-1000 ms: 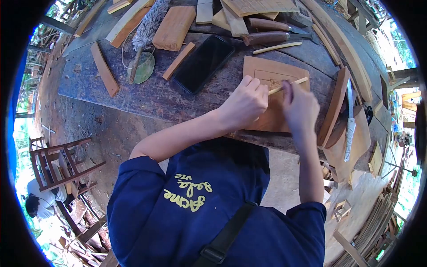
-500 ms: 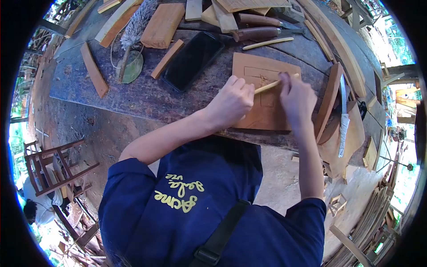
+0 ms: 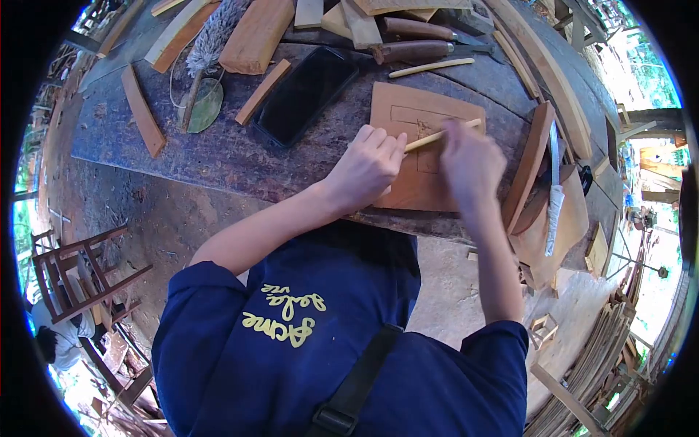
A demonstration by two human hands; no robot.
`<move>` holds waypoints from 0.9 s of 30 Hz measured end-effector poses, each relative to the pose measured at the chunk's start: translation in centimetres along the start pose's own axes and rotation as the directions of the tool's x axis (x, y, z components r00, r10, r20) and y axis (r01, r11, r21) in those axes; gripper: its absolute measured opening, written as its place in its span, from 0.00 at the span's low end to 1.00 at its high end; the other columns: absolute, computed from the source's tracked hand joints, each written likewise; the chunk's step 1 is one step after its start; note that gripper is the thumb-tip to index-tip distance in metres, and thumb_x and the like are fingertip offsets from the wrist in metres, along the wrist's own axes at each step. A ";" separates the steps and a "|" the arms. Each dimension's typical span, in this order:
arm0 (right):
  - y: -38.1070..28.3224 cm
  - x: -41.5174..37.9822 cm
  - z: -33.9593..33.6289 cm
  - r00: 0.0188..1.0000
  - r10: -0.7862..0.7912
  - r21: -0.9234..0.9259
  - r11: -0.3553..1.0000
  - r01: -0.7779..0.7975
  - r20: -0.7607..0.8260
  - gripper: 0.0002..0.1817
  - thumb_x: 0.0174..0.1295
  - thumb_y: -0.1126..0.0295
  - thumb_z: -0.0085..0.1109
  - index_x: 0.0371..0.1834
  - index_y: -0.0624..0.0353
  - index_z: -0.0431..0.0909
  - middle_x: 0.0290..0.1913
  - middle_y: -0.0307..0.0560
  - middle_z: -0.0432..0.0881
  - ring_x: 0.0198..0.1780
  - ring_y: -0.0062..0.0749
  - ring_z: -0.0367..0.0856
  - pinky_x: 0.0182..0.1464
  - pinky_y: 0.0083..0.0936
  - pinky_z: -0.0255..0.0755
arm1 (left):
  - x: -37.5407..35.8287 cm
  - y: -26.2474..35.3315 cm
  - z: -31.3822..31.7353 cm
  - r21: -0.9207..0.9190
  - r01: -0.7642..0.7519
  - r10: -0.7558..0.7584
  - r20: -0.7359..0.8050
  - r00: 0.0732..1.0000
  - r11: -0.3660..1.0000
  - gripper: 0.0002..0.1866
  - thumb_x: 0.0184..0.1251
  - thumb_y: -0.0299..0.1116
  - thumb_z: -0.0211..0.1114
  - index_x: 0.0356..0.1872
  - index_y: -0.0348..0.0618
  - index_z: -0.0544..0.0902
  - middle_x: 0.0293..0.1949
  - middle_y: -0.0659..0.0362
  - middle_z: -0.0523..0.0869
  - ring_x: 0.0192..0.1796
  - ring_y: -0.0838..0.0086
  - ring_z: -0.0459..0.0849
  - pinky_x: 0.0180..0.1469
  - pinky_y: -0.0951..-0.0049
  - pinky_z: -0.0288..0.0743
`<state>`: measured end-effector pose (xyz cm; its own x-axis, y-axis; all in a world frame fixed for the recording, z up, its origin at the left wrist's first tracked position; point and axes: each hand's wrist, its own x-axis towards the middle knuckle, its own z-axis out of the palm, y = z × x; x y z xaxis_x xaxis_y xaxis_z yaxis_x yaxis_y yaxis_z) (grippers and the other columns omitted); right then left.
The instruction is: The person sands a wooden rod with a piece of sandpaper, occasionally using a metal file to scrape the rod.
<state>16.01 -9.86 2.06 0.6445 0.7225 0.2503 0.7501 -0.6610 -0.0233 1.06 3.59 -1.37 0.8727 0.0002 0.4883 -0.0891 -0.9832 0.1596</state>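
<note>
Two sticks: one on desk, one clenched in left hand, touched by blurred right hand, grip unclear; one board, partly hidden.

**Shirt lettering, yellow on navy**

Item: navy shirt, worn by the person. Inscription: yellow script lettering on the front, three lines, upside down in the head view. Reads "Acme", "de la", "vie"; last line small. Other legible markings: none.
</note>
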 end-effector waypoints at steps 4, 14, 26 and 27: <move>-2.1 -1.1 -1.7 0.995 -0.015 0.109 0.994 0.005 0.094 0.18 0.74 0.53 0.53 0.36 0.53 0.83 0.24 0.58 0.84 0.27 0.55 0.87 0.32 0.49 0.79 | -0.2 0.3 -0.4 -0.091 0.090 -0.095 -0.049 0.994 0.992 0.18 0.62 0.27 0.68 0.53 0.31 0.85 0.32 0.55 0.78 0.39 0.64 0.77 0.48 0.65 0.71; 3.2 0.8 -1.6 0.988 0.150 0.081 0.986 -0.147 -0.026 0.22 0.75 0.51 0.51 0.33 0.56 0.84 0.26 0.59 0.85 0.31 0.60 0.86 0.36 0.50 0.80 | -0.6 1.8 -0.5 -0.388 0.333 -0.395 -0.089 0.914 0.859 0.16 0.62 0.26 0.71 0.52 0.39 0.88 0.32 0.56 0.78 0.39 0.63 0.77 0.45 0.64 0.74; 1.2 0.1 -1.0 0.993 0.117 0.120 0.986 -0.118 0.023 0.19 0.75 0.53 0.51 0.38 0.53 0.86 0.22 0.57 0.83 0.28 0.53 0.87 0.31 0.47 0.79 | -0.7 1.9 0.0 -0.384 0.277 -0.343 -0.114 0.932 0.881 0.15 0.57 0.21 0.70 0.48 0.34 0.87 0.32 0.56 0.79 0.40 0.63 0.77 0.47 0.63 0.73; -0.1 -0.8 -1.3 0.997 0.064 0.124 0.990 -0.070 0.050 0.19 0.75 0.54 0.50 0.38 0.53 0.86 0.22 0.57 0.83 0.27 0.53 0.87 0.31 0.46 0.79 | -0.7 1.9 0.0 -0.368 0.279 -0.347 -0.132 0.929 0.887 0.14 0.59 0.22 0.70 0.47 0.35 0.88 0.31 0.56 0.79 0.38 0.63 0.77 0.44 0.64 0.74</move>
<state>15.20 -10.66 3.13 0.6976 0.6882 0.1993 0.7161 -0.6794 -0.1604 0.26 1.68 -1.37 0.7778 0.3656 0.5112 -0.0118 -0.8048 0.5934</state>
